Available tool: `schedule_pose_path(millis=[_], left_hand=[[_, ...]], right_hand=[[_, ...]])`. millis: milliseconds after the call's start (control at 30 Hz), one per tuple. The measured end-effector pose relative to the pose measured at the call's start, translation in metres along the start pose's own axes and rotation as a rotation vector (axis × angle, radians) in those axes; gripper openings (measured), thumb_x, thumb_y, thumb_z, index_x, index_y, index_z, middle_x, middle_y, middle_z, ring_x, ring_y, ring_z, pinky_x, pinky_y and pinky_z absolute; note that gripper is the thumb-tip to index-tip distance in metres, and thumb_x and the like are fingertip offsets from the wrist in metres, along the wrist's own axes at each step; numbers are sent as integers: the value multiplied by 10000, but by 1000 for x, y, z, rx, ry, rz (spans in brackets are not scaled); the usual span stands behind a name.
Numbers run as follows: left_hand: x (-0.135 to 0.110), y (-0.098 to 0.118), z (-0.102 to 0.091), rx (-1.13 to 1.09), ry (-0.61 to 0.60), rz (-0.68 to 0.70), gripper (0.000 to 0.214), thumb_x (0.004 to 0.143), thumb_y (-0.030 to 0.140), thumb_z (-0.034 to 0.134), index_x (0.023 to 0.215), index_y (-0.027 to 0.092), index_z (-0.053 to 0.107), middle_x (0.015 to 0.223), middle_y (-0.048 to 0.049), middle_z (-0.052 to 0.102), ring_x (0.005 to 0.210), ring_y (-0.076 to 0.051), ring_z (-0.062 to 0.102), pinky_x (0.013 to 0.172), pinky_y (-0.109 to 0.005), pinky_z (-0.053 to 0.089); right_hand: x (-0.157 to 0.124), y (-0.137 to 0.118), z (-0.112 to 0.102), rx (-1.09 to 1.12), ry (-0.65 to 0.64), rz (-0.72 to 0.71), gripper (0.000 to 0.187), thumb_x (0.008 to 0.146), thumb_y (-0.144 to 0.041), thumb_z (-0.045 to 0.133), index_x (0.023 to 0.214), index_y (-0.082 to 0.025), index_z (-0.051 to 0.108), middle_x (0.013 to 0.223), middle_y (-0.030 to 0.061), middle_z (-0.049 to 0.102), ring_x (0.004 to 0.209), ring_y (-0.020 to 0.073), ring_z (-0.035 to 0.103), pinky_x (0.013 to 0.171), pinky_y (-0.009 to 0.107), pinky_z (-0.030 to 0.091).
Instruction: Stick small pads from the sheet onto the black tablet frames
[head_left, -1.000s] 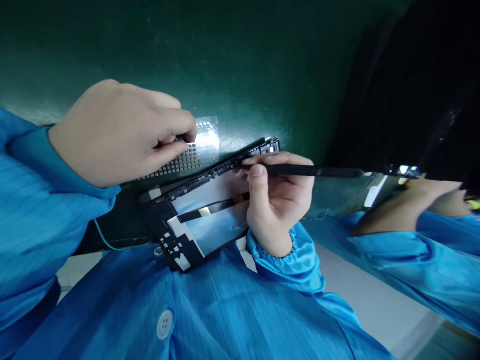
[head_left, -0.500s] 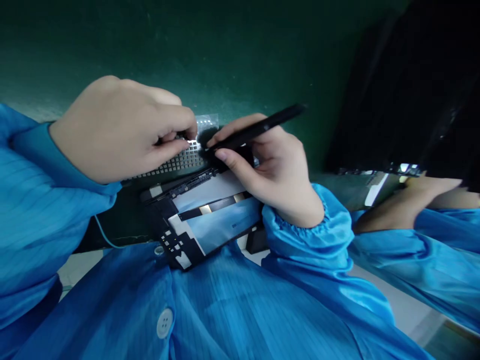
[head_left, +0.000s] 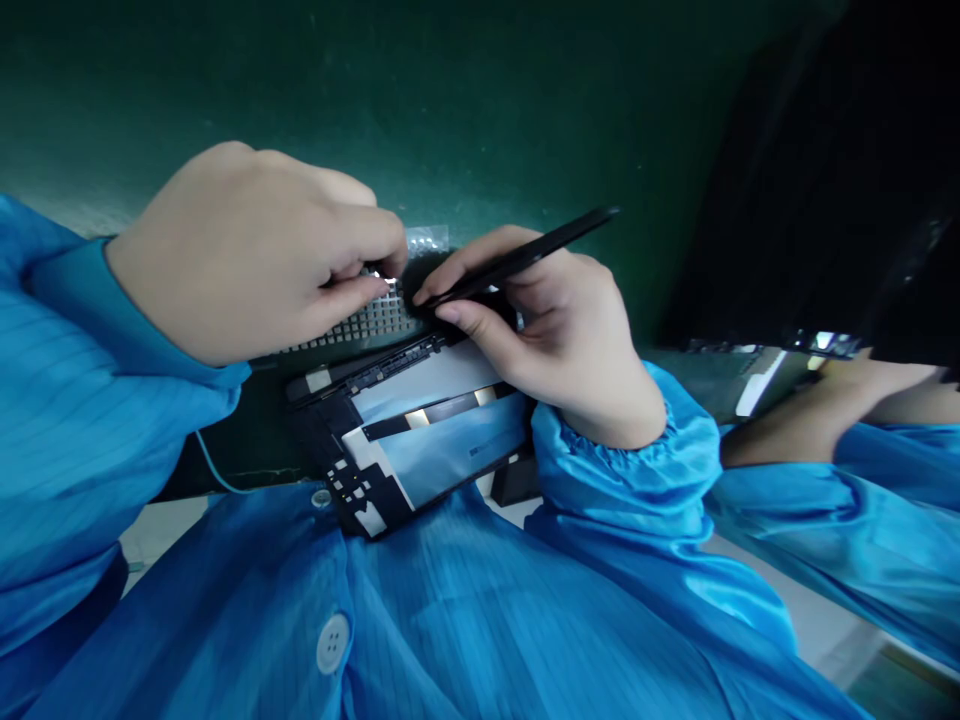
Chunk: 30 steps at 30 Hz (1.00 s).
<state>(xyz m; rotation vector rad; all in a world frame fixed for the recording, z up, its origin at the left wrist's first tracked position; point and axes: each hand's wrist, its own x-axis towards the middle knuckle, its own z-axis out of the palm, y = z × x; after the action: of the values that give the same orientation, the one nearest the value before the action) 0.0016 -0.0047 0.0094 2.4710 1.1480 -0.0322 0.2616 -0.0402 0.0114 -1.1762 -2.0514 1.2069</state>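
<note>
From the head camera, looking down over the person's blue smock (head_left: 450,620), the left hand (head_left: 255,255) is curled shut, thumb and forefinger pinching the near edge of a clear sheet of small squares (head_left: 360,322) that lies on the dark green counter (head_left: 487,120). The right hand (head_left: 562,330) is closed around a thin black tool (head_left: 532,250), held like a pen, its back end pointing up and to the right and its tip down at the sheet just beside the left fingertips. I cannot tell whether the tip is actually on a square, because the fingers crowd that spot. Just below both hands, touching the sheet's lower edge, an opened phone (head_left: 435,420) lies flat with its pale inner plate and a dark strip facing up. To my eye the work here is lifting one square off the sheet. It would go best with the left pinch pressing the sheet flat, so it cannot ride up with the tool, and the tip brought in low under a single square's corner. The right wrist could rest on the phone's frame for steadiness. Far right, a co-worker's arm (head_left: 810,420) in the same blue rests well apart.
</note>
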Motion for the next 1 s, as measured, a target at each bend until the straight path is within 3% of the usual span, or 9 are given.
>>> schedule_pose_path(millis=[67, 233, 300, 467, 633, 733, 800, 933, 1000], left_hand=[[-1, -1, 0, 1, 9, 6, 543, 1027, 431, 301, 1145, 253, 800, 932, -75, 707, 837, -245, 664, 831, -410, 532], [-2, -4, 2, 28, 25, 43, 582, 1084, 452, 245, 1152, 246, 785, 974, -54, 742, 784, -194, 636, 739, -341, 481], [-2, -4, 4, 34, 34, 45, 639, 1090, 516, 208, 1162, 252, 785, 983, -45, 740, 802, -208, 655, 731, -343, 471], [-2, -4, 5, 22, 30, 0, 716, 1067, 575, 153, 1180, 261, 787, 943, -30, 696, 866, -246, 707, 804, -380, 508], [-2, -5, 4, 8, 20, -26, 733, 1054, 606, 149, 1163, 260, 786, 938, -34, 686, 900, -244, 714, 847, -378, 511], [-2, -5, 4, -4, 24, -9, 727, 1065, 605, 153, 1157, 264, 788, 926, -33, 680, 900, -240, 713, 839, -369, 500], [-2, -6, 3, -1, 32, 13, 727, 1065, 605, 152, 1164, 272, 790, 911, -27, 679, 877, -232, 704, 807, -353, 484], [0, -4, 2, 10, 31, 42, 781, 1070, 654, 120, 1179, 267, 789, 904, -23, 679, 876, -214, 712, 796, -328, 501], [1, -3, 2, 5, 21, 41, 933, 1056, 729, 4, 1173, 246, 794, 891, -17, 649, 917, -213, 740, 859, -351, 552]], right_hand=[[-9, 1, 4, 87, 121, 12, 147, 1024, -423, 817, 1072, -296, 759, 1060, 27, 833, 996, 250, 832, 931, 451, 725], [-47, 6, 29, 96, 737, 12, 100, 1060, -323, 771, 1152, -310, 737, 1014, 21, 766, 935, 205, 793, 871, 402, 699], [-55, 10, 39, 32, 810, 2, 103, 1071, -323, 752, 1165, -309, 713, 1025, 14, 750, 937, 194, 791, 853, 392, 692], [-55, 21, 52, -35, 756, -54, 123, 1092, -280, 705, 1208, -299, 667, 1056, 15, 741, 984, 189, 804, 859, 384, 694], [-58, 13, 47, -148, 697, -61, 175, 1073, -216, 683, 1227, -299, 679, 1089, 29, 741, 1005, 216, 788, 855, 426, 689], [-56, -3, 33, -288, 584, -50, 191, 1046, -194, 710, 1213, -288, 705, 1089, 43, 776, 1039, 247, 785, 903, 482, 686], [-47, -8, 21, -263, 497, -26, 174, 1058, -230, 727, 1221, -286, 706, 1113, 45, 798, 1066, 253, 800, 921, 480, 700], [-19, 2, 3, -121, 138, -100, 139, 1066, -319, 757, 1197, -286, 721, 1161, 29, 836, 1064, 233, 834, 927, 412, 730], [-11, 10, 1, -84, 29, -137, 118, 1068, -310, 753, 1182, -288, 735, 1156, 17, 841, 1048, 216, 840, 911, 372, 732]])
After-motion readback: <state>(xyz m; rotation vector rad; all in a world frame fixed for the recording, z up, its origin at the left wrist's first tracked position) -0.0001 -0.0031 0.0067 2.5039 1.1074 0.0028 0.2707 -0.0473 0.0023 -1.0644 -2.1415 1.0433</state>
